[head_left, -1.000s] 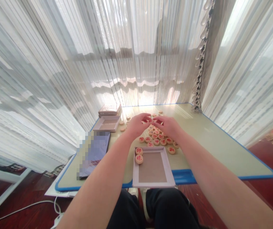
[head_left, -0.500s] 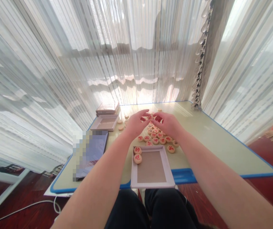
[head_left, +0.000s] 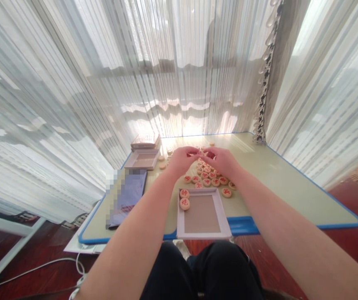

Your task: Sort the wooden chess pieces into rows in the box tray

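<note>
Over the far part of a heap of round wooden Chinese chess pieces (head_left: 207, 182), my two hands come together. My left hand (head_left: 183, 159) is curled, its thumb and fingers close to those of my right hand (head_left: 222, 160), which is bent the same way. Between the fingertips a red-marked Chinese chess piece (head_left: 200, 153) shows; the fingers partly cover it. Most pieces in the heap lie face up with red characters, a few with dark ones. Nearer to me, a shallow pale box tray (head_left: 224, 216) holds two red-marked pieces (head_left: 184, 203) in its far left corner.
At the left lie a tablet (head_left: 129, 196), a second shallow box part (head_left: 156, 160) and a stacked box or book (head_left: 145, 141). A few pieces (head_left: 162, 165) rest beside them. The table (head_left: 288, 187) has a blue rim; sheer curtains (head_left: 179, 83) hang behind it.
My hands have drawn slightly closer together, fingertips now nearly meeting around the piece. The whole view has shifted a little. The two pieces in the tray stay in place.
</note>
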### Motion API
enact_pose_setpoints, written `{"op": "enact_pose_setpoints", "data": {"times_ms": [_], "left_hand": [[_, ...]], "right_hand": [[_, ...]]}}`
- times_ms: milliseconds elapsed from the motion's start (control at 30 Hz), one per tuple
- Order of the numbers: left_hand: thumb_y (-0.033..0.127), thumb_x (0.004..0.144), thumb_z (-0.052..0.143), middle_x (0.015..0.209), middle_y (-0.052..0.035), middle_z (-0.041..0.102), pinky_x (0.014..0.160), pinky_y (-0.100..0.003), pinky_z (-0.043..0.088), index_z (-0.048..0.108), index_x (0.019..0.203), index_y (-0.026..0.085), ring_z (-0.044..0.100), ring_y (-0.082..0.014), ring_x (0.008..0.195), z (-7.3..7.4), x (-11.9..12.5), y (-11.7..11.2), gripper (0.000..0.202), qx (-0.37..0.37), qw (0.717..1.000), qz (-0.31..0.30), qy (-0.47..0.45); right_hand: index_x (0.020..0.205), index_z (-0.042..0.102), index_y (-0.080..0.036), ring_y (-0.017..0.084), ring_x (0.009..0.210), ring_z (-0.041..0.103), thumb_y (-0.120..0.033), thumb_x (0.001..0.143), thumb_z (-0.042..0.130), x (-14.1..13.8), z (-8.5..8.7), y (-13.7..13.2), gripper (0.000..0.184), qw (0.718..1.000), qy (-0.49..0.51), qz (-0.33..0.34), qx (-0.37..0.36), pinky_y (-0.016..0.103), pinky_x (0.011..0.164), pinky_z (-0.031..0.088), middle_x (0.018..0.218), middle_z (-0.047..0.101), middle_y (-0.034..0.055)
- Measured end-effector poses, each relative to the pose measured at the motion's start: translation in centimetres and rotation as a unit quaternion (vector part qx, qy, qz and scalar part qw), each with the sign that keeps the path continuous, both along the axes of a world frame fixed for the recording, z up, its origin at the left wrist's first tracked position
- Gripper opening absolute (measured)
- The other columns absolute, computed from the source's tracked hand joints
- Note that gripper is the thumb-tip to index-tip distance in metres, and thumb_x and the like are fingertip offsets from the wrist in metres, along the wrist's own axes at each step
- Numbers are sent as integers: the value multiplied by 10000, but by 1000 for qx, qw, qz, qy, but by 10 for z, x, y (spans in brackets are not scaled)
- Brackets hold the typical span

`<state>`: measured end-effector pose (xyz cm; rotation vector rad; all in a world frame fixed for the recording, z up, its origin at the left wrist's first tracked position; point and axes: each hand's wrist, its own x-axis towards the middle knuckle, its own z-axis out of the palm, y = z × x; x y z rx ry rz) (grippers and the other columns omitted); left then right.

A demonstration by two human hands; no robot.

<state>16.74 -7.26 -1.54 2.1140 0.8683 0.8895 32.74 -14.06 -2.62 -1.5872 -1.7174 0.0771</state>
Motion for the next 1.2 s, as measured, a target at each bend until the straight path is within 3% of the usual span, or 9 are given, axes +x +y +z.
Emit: {"op": "enact_pose_setpoints", "data": {"times_ms": [267, 633, 833, 933, 1033, 1100, 1200], "left_hand": [[319, 727, 641, 944, -64, 707, 793, -313, 500, 694, 940, 166, 632, -175, 850, 2, -4, 2, 267, -8, 1000, -12, 9], [283, 723, 638, 940, -73, 705, 781, -309, 497, 697, 959, 149, 626, -163, 813, 3, -5, -10, 277, -4, 1000, -15, 25], [165, 746, 554, 1014, -61, 692, 819, -291, 490, 687, 991, 161, 629, -155, 858, 2, -2, -23, 279, 77, 996, -3, 45], [92, 727, 498, 990, -45, 698, 832, -296, 483, 689, 975, 169, 628, -158, 868, 8, -7, -35, 322, 119, 991, 41, 43], [96, 722, 480, 915, -26, 709, 817, -270, 482, 702, 896, 173, 632, -148, 845, 9, -21, -51, 293, 128, 991, 35, 27], [125, 732, 482, 896, -28, 709, 802, -263, 482, 702, 875, 171, 632, -149, 840, 5, -35, -62, 266, 134, 990, 37, 10], [193, 777, 462, 937, -46, 700, 767, -258, 481, 690, 903, 162, 623, -160, 873, -9, -54, -76, 262, 127, 988, 87, -28]], "right_hand": [[1017, 665, -205, 138, 634, 589, -412, 782, 567, -2, -4, 1, 327, 1000, 14, -1, 8, 260, 620, 458, 750, 680, 16], [876, 675, -177, 137, 617, 583, -384, 723, 613, -1, -3, -8, 265, 999, 29, 15, 22, 257, 597, 458, 682, 663, 16], [817, 668, -158, 149, 637, 577, -356, 671, 636, 1, -4, -18, 248, 997, 59, -29, 50, 272, 628, 452, 685, 650, 27], [825, 661, -146, 150, 637, 573, -372, 678, 626, 3, 2, -36, 272, 988, 118, -74, 64, 276, 626, 448, 702, 653, 34], [828, 655, -144, 145, 623, 563, -408, 695, 611, -4, 3, -68, 299, 982, 167, -69, 53, 267, 596, 435, 695, 645, 30], [829, 653, -147, 135, 600, 542, -427, 693, 617, -14, -3, -91, 313, 983, 171, -57, 42, 258, 577, 419, 671, 626, 18], [861, 639, -152, 117, 563, 498, -403, 692, 614, -28, -19, -115, 303, 983, 169, -59, 52, 242, 557, 394, 611, 563, -13]]}}
